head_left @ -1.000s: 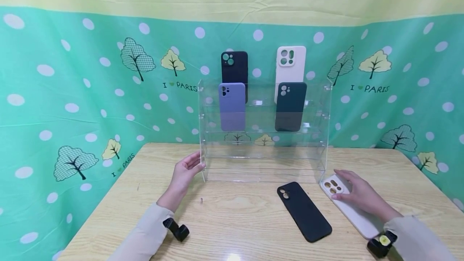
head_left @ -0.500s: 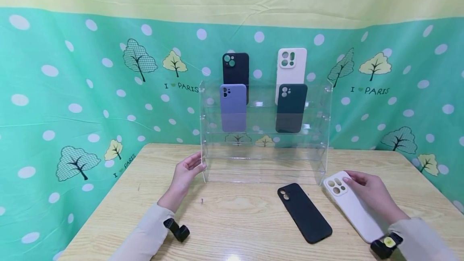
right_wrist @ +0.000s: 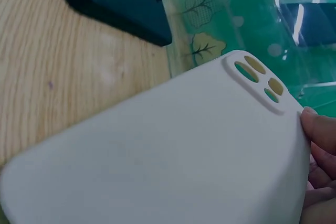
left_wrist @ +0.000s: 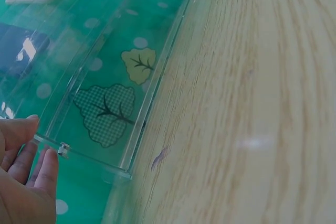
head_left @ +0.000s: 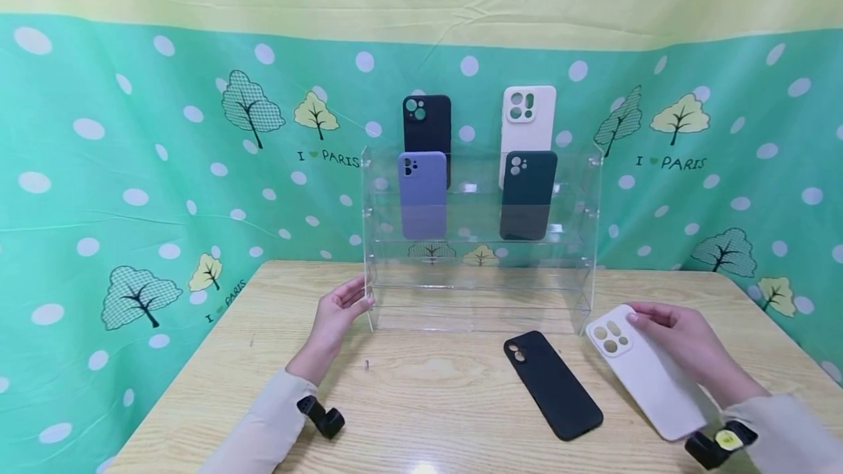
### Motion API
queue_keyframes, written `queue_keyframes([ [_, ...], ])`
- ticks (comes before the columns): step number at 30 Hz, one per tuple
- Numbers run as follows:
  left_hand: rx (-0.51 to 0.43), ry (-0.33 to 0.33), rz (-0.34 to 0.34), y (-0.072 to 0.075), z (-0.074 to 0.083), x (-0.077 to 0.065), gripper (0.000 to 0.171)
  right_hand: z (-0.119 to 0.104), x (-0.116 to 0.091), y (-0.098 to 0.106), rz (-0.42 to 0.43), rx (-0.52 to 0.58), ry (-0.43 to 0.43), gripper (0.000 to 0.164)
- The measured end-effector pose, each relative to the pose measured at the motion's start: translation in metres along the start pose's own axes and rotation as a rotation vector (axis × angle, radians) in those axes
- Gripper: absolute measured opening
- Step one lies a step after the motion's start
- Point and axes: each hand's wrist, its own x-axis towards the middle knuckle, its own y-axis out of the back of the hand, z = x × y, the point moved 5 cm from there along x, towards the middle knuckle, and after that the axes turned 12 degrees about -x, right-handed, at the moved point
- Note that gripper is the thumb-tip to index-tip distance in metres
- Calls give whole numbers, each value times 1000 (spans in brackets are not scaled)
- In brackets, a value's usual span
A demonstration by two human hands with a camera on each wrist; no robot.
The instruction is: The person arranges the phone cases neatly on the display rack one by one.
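At the right of the head view my right hand (head_left: pixel 685 342) pinches a white phone case (head_left: pixel 648 379) by its right edge near the camera cutouts. The case is tilted, its cutout end raised. In the right wrist view the thumb (right_wrist: pixel 320 129) lies on that edge and the other fingers are partly hidden behind. My left hand (head_left: pixel 339 313) grips the left side panel of a clear acrylic display stand (head_left: pixel 477 319), thumb in front and fingers behind. A black phone case (head_left: pixel 553 386) lies flat on the table, left of the white one.
Upright on the stand's upper tiers are a black case (head_left: pixel 426 123), a white case (head_left: pixel 540 126), a purple case (head_left: pixel 423 196) and a dark green case (head_left: pixel 529 196). The wooden table (head_left: pixel 421 401) backs onto a green patterned curtain (head_left: pixel 132 137).
My right hand has lifted the white case's upper end off the table and shifted slightly right, its grip now on the right edge. The left hand stays on the stand.
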Motion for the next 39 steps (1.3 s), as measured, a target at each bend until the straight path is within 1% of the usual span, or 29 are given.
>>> queue_keyframes([
  [3,-2,3,-1,0,0,0,48,-8,-1,5,-4,-1,19,62],
  [6,-4,5,-7,0,0,0,48,-16,-2,8,-20,28,19,63],
  [13,-14,12,-13,-1,-2,1,48,-41,-3,11,-44,182,25,64],
  [16,-11,9,-18,-2,-2,0,48,-54,-4,12,-54,245,31,60],
  [17,-11,7,-18,-2,-2,0,48,-58,-3,12,-57,275,27,56],
  [19,-15,3,-18,-2,-2,0,48,-68,-3,10,-56,354,32,39],
  [21,-14,2,-14,-2,-1,0,48,-78,-2,7,-45,440,45,19],
  [22,-15,5,-13,-1,-1,0,48,-85,-2,4,-42,492,57,13],
  [23,-16,7,-10,-1,-1,0,49,-92,-2,2,-39,539,72,11],
  [24,-16,8,-9,0,-1,0,49,-99,-1,0,-35,587,92,13],
  [26,-8,11,-6,0,-1,0,49,-113,0,-4,-30,636,113,14],
  [28,-4,10,-5,1,-1,1,49,-126,1,-8,-30,675,123,11],
  [30,-2,6,-7,1,-1,1,49,-139,4,-11,-21,687,137,8],
  [39,2,14,4,1,-2,0,49,-191,21,-22,19,776,202,21],
])
